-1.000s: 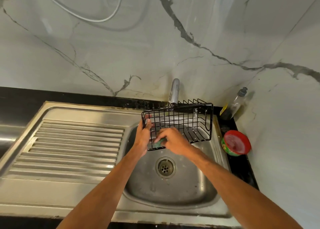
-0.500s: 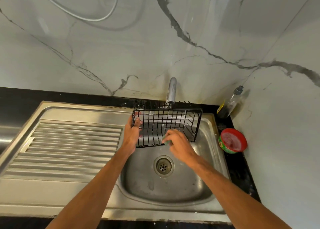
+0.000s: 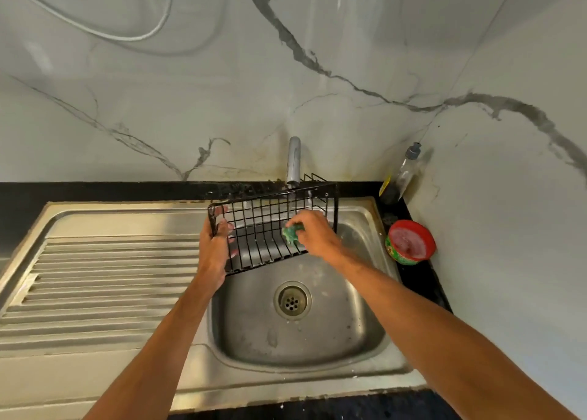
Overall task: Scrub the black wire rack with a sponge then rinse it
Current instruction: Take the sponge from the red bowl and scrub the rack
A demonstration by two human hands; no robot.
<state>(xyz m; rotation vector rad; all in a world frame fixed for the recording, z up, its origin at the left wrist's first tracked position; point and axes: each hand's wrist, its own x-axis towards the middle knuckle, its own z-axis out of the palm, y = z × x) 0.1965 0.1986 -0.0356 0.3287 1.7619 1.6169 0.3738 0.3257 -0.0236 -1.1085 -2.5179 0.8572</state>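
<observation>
The black wire rack (image 3: 263,216) is held tilted above the steel sink basin (image 3: 359,334), just under the tap (image 3: 293,162). My left hand (image 3: 216,244) grips the rack's left end, fingers through the wires. A green sponge (image 3: 293,233) is pinched in my right hand (image 3: 313,232) and pressed against the rack's right inner side. The back right part of the rack is partly hidden behind my right hand.
A ribbed steel drainboard (image 3: 104,279) lies to the left of the basin. On the black counter strip at the right stand a red-lidded green tub (image 3: 409,241) and a clear bottle (image 3: 401,175) in the corner. Marble walls close off the back and right.
The rack has tipped so that its open side faces me more. My right hand with the sponge has moved from the rack's lower front edge up and right onto its inside.
</observation>
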